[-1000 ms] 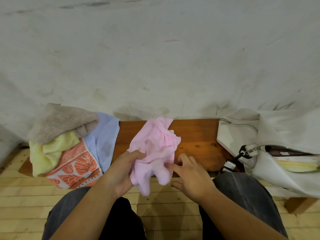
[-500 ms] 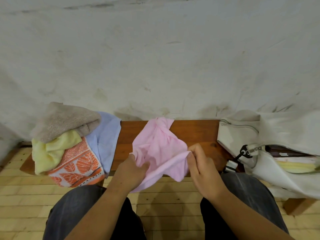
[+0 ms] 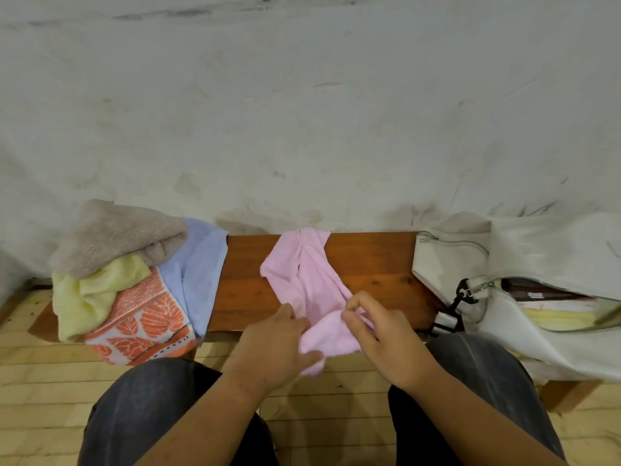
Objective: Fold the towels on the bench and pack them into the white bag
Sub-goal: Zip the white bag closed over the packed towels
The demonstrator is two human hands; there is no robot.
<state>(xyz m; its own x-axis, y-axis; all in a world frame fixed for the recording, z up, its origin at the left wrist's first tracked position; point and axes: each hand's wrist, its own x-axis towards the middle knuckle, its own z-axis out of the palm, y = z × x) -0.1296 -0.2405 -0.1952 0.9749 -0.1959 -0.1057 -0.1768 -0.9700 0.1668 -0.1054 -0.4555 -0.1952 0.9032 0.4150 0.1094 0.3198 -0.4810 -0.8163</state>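
Pink towel (image 3: 304, 284) is mid-bench (image 3: 369, 264), rumpled and not yet folded flat. Its far end reaches the bench's back edge and its near end is bunched up over the front edge. Left hand (image 3: 272, 348) is at the bench's front edge, fingers curled round the towel's near-left part, thumb under the hanging corner. Right hand (image 3: 383, 341) is just beside it at the same edge, thumb and forefinger bent together and pinching the bunched near-right part; the exact contact is partly hidden by the cloth. Both hands are on the same towel, close together with only cloth between them. White bag (image 3: 504, 317) sits on the bench's right end, slumped, zip open; something pale yellow and a dark flat item show inside. A black clip (image 3: 462, 294) with a small white tag hangs from the bag over the bench's front edge. On the bench's left end is a loose heap: beige towel (image 3: 114, 237) on top toward the back edge, yellow towel (image 3: 90, 290) below it, orange leaf-print towel (image 3: 144, 324) draped over the front edge, blue towel (image 3: 195, 270) on the heap's side nearest mid-bench. The pink towel is apart from both the heap and the bag, with bare wood on each side.
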